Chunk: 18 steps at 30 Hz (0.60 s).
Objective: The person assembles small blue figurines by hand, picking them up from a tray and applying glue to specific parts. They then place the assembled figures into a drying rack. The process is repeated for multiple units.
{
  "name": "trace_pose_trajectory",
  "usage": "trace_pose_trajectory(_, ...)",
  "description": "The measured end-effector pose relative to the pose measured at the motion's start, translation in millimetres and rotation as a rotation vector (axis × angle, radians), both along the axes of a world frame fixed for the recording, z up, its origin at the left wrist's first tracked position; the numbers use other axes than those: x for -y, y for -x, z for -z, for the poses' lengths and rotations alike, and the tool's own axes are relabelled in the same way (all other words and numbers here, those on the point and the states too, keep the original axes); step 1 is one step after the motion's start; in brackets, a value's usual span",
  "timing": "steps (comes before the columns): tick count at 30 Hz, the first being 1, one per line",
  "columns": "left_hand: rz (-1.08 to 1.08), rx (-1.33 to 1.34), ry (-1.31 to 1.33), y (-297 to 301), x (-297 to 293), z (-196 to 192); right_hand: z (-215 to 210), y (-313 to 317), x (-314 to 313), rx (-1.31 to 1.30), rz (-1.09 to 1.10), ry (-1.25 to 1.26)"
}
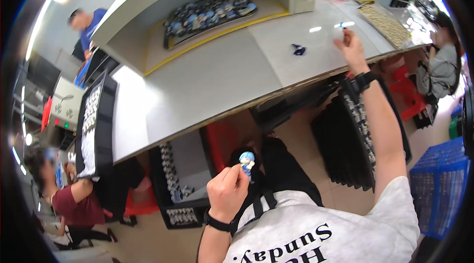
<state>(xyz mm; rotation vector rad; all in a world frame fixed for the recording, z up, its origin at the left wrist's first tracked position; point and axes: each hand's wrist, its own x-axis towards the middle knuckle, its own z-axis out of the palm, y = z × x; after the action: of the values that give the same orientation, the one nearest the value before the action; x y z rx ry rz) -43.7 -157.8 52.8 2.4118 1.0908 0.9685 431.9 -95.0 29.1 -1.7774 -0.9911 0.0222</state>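
Observation:
My left hand [228,191] is closed around a small figurine [247,160] with light blue hair and a blue-and-white body. The figurine stands upright above my fist, in front of my lap. My right hand [351,48] is stretched out over the right part of the white table [212,83], fingers bent and a little apart, with nothing visible in them. Just beyond its fingertips is a small blue piece [342,25], too small to make out. A dark blue piece [298,50] of irregular shape lies on the table to the left of that hand.
A hooded machine [303,4] holds a black tray [170,41] of blue and white parts. Black trays with small parts [173,171] sit below the table's edge, and a stack of black trays [340,139] stands at right. Blue crates [439,189] and several people are around.

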Motion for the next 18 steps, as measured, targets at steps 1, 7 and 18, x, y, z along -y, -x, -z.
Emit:
trace_pose_trajectory(1,0.002,-0.004,-0.004,0.0,0.2,-0.4,11.2,-8.6,-4.6,0.061,0.041,0.060)
trace_pose_trajectory(7,0.040,0.064,-0.092,-4.4,1.4,-5.2,49.5,-54.9,-10.6,-0.056,0.016,-0.046)
trace_pose_trajectory(18,0.057,0.023,-0.085,-13.5,3.3,0.9,-39.6,244.6,85.5,0.238,-0.955,-0.191)
